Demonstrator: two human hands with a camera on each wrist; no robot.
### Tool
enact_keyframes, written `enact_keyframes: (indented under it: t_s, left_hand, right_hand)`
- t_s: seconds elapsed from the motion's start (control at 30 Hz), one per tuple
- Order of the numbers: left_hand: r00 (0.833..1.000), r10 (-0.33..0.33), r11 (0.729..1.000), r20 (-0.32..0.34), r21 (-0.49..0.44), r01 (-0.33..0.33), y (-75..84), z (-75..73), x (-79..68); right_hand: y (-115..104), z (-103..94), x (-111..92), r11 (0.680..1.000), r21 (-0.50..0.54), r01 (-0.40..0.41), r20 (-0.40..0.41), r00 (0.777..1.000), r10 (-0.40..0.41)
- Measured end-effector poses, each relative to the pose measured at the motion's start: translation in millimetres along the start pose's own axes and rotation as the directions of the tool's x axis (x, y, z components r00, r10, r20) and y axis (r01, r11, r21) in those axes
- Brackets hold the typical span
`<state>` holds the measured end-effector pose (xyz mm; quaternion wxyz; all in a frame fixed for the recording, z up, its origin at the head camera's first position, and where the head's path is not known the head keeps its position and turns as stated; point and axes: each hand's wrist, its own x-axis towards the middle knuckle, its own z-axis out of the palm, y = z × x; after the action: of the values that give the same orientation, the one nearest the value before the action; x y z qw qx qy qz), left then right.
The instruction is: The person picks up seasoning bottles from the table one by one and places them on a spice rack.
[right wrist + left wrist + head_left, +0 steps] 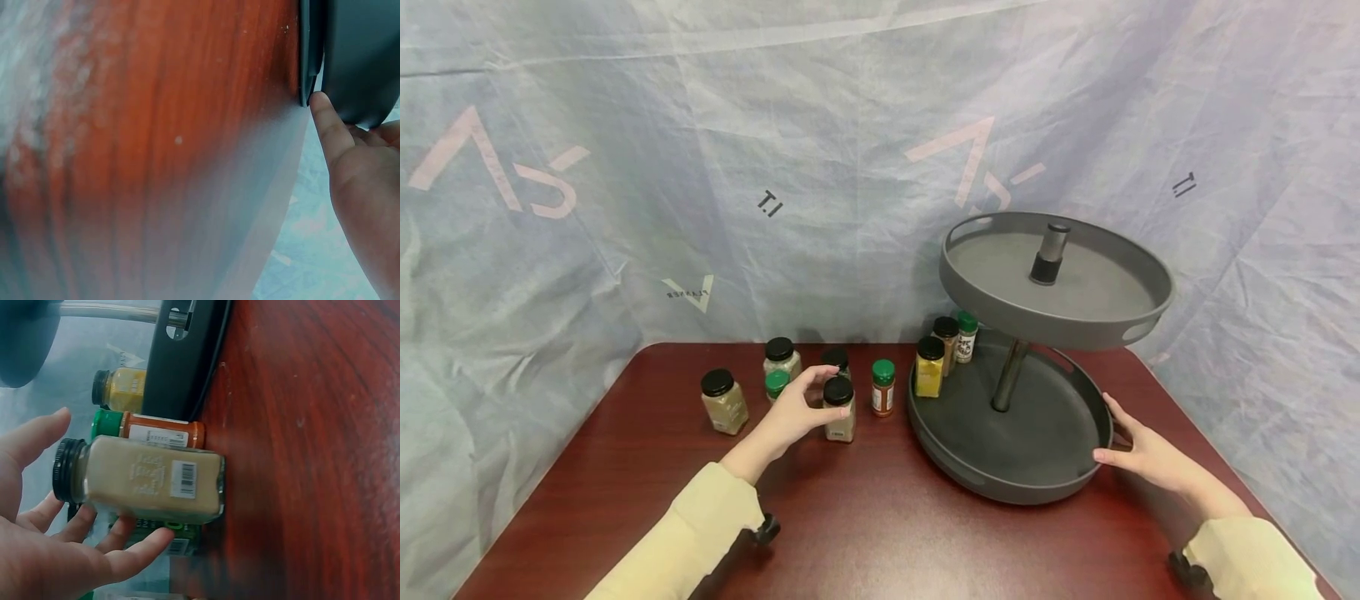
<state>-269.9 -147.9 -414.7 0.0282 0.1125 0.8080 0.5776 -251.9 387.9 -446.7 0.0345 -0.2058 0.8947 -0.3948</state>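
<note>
My left hand (797, 417) reaches around a jar of pale beige powder with a black lid (839, 410), which stands upright on the table. In the left wrist view the thumb is apart from this beige jar (147, 478), and the spread fingers (140, 553) lie along its other side; whether they touch it is hard to tell. My right hand (1157, 457) rests against the right rim of a dark grey two-tier turntable (1011, 492), thumb and fingers spread along the edge. One finger (330, 125) meets the rim in the right wrist view.
A red-brown spice bottle with a green lid (883, 388) stands between the beige jar and the turntable. Around my left hand are more jars, including a greenish one (725, 402). The lower tier holds a yellow jar (929, 367), a brown jar (947, 343) and a green-lidded bottle (966, 337).
</note>
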Motion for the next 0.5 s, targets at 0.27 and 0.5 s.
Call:
enact_keyframes:
  t_s: [0.27, 0.5]
  left_hand:
    - [0.997, -0.020, 0.999, -0.076, -0.032, 0.018, -9.1, 9.4, 2.4]
    - [0.992, -0.047, 0.999, -0.113, -0.031, 0.043, -13.6, 16.8, 2.3]
  right_hand:
    - [4, 0.2, 1, 1.000, -0.006, -0.015, 0.001, 1.000, 0.015]
    - [5, 0.0, 1, 1.000, -0.016, -0.025, -0.001, 1.000, 0.025]
